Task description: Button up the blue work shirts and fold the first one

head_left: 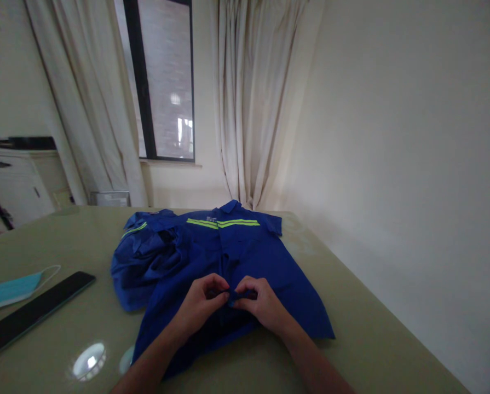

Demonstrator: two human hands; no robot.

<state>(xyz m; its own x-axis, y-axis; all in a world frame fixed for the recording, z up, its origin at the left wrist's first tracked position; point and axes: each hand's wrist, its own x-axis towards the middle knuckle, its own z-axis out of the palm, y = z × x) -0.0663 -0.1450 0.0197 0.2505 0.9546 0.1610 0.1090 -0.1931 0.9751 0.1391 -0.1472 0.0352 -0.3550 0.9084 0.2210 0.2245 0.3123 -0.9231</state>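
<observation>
A blue short-sleeved work shirt point(269, 257) with yellow-green stripes across its chest lies spread on the table, its collar at the far side. My left hand point(202, 301) pinches the shirt's front edge near the lower middle. Close beside it, my right hand point(260, 300) pinches the facing edge, and the fingertips of both hands nearly meet. The small piece of front between the fingertips is mostly hidden. A crumpled blue garment point(142, 268) with similar stripes lies against the shirt's left side.
On the left of the greenish table point(363, 334) are a black phone-like slab point(39, 309) and a light blue face mask point(12, 290). A wall borders the right side. Behind stand curtains point(248, 98), a window point(168, 82) and a white cabinet point(18, 175).
</observation>
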